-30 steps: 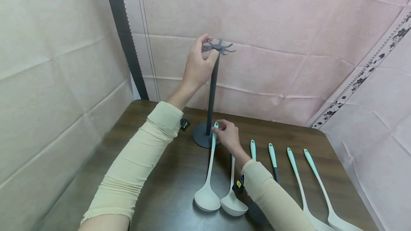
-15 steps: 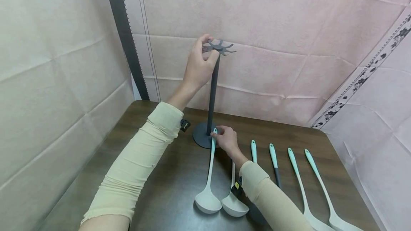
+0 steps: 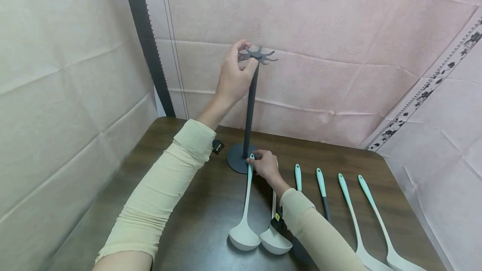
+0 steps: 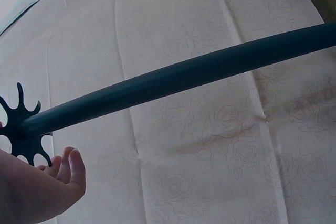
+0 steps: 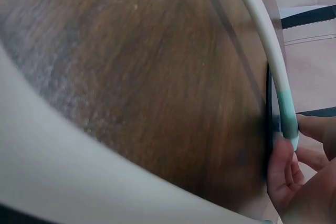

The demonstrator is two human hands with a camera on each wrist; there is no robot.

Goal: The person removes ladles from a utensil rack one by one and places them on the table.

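My left hand [image 3: 234, 76] holds the top of a dark grey utensil stand [image 3: 250, 112], thumb at the hub and fingers around its curved hooks. In the left wrist view, the hooked top of the stand [image 4: 23, 124] sits by that hand's curled fingers. Low by the round base, my right hand [image 3: 266, 164] pinches the mint end of a white ladle's handle [image 3: 247, 200]. The ladle's bowl [image 3: 244, 236] lies toward me on the table. Seen from the right wrist, thumb and fingers meet at the ladle handle's tip [image 5: 289, 121], which overlaps the stand's base.
A second ladle [image 3: 276, 241] lies right beside the first, partly under my right forearm. Further right on the brown table [image 3: 188, 221] several mint-handled utensils lie in a row, among them one with a dark shaft [image 3: 325, 208]. Pale cloth [image 3: 320, 87] hangs behind.
My right hand has come down and slightly toward me, lowering the ladle's handle end. The bowl has barely shifted. My left hand keeps its place on the stand.
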